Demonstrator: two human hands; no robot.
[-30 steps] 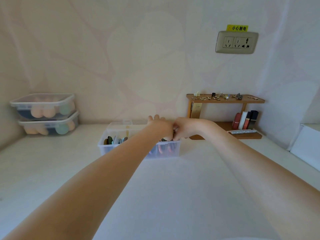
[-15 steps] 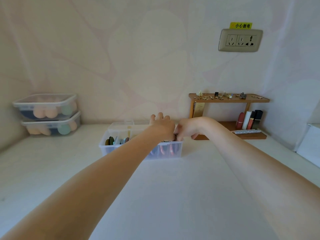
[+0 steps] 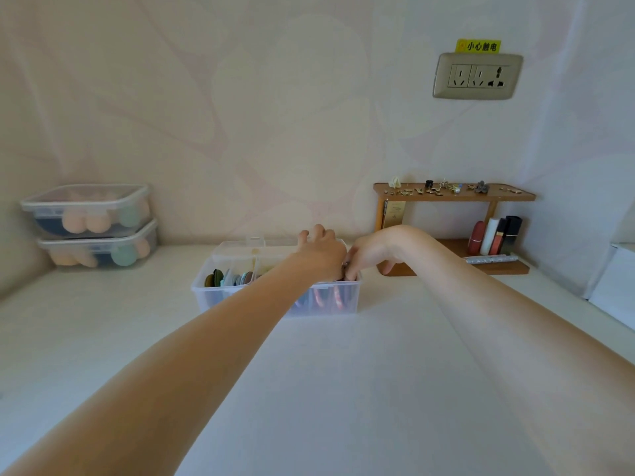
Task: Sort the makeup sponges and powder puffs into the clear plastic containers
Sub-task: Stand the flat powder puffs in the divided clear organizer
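Note:
A clear divided container (image 3: 206,297) stands at the middle of the white table. Flat powder puffs (image 3: 228,278) in green, grey and pink stand on edge in its left compartment; red-edged puffs (image 3: 338,297) show through the right front wall. My left hand (image 3: 321,254) lies over the right compartment, its fingers reaching loosely toward the far rim. My right hand (image 3: 369,254) meets it from the right, fingers curled down into that compartment and pinching a dark puff edge that is mostly hidden.
Two lidded clear boxes (image 3: 89,209) with peach and green makeup sponges are stacked at the back left. A small wooden shelf (image 3: 453,195) with trinkets and lipsticks stands at the back right. A white box (image 3: 615,286) sits at the right edge. A wall socket (image 3: 477,75) is above.
Both hands stay together over the right compartment. The right hand's fingers have dipped a little lower into it. The view has shifted slightly.

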